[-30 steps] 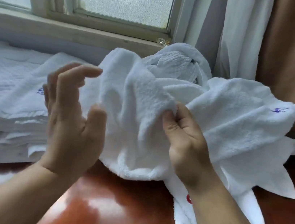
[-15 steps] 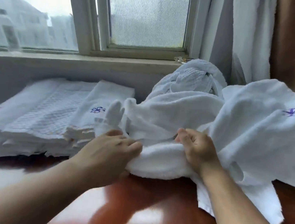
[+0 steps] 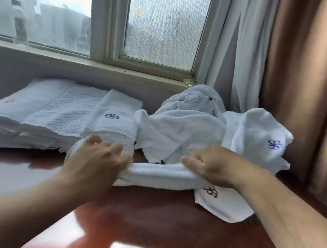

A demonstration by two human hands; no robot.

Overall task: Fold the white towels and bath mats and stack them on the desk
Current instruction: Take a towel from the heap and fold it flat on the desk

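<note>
Both hands are on it. The left grip (image 3: 99,157) has its fingers curled over one end of a bunched white towel (image 3: 157,174). The right grip (image 3: 211,166) is clamped on the other end, knuckles up. The towel runs as a thick roll straight from one grip to the other, resting on the red-brown bench (image 3: 164,229). Its long axis lies left to right across the person, one end pointing into each hand.

Just beyond the left grip sits the folded stack (image 3: 55,112), with a blue emblem showing on the piece nearest that grip. Beyond and between the grips, the loose heap (image 3: 181,126) waits under the window sill. Below the right grip a flat corner with a gold emblem (image 3: 212,191) pokes out; whether it belongs to the held towel, I cannot tell.

My read is that a fold is just starting: the towel lies in front of the heap, bunched rather than flat. The next move calls for drawing the grips apart and spreading it on the bare bench nearer the person. Then the corners need finding before it is folded to match the stack.
</note>
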